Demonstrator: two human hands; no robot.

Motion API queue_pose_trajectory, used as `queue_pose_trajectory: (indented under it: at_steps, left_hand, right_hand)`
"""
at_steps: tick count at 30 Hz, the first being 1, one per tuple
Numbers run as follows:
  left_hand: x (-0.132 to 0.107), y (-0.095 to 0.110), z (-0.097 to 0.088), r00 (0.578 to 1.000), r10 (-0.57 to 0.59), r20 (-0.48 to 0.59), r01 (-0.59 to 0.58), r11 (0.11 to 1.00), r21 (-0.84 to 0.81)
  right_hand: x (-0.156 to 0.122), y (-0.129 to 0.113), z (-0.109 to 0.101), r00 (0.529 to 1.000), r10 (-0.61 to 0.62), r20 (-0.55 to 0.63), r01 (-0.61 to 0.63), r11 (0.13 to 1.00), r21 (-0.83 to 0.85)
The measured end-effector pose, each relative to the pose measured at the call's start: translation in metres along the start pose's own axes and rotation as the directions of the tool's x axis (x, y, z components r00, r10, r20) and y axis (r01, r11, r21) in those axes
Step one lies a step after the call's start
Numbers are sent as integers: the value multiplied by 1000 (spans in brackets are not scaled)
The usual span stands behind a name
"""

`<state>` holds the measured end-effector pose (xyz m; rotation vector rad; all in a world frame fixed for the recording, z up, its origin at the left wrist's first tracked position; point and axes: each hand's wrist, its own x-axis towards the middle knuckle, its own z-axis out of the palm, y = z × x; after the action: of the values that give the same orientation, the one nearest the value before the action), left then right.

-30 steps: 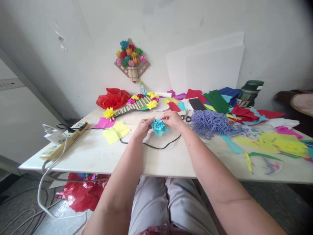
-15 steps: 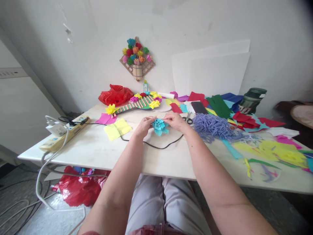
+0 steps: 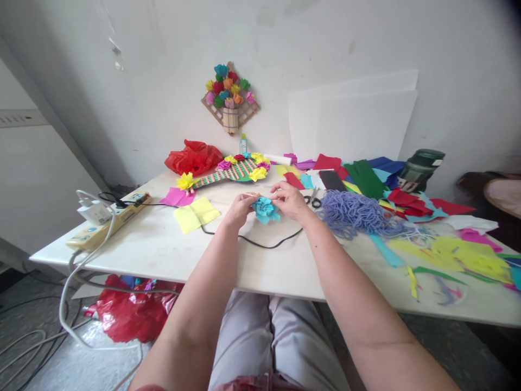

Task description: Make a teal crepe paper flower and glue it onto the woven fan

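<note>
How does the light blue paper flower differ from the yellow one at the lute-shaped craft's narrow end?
The light blue paper flower is between the left hand and right hand; the yellow paper flower sits at the narrow end of the lute-shaped craft, away from both hands. The blue flower looks larger in view than the yellow one, though it is nearer. Both have ruffled petals.

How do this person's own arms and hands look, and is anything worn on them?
The left arm and right arm are bare almost as far as they show, without watch or bracelet. The left hand and right hand wear no gloves. A small dark spot marks the right arm. A dark red edge beside the left arm may be a sleeve.
</note>
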<state>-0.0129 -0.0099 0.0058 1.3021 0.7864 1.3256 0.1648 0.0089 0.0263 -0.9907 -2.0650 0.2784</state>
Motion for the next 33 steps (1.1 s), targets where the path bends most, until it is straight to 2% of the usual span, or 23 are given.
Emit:
queue_pose_trajectory:
  at_steps: [8,15,19,26,33]
  left_hand:
    - [1,-2,1,999,-32,-29,29,995,-92]
    - [1,-1,2,997,-75,36,78,993,-94]
    - [1,-1,4,997,-73,-12,72,993,-97]
    - [2,-5,2,999,-38,-23,36,995,-92]
    - [2,-5,1,1000,9,-20,-10,998,-59]
  right_hand:
    - [-2,-6,-5,999,-27,-22,26,998,-49]
    - [0,2,-5,999,-28,-16,27,999,-36]
    - [0,4,-4,999,-37,-12,36,999,-28]
    - [0,3,-6,999,-43,-3,43,997,-57]
    - [-1,1,-12,994,-110,-21,109,992,-68]
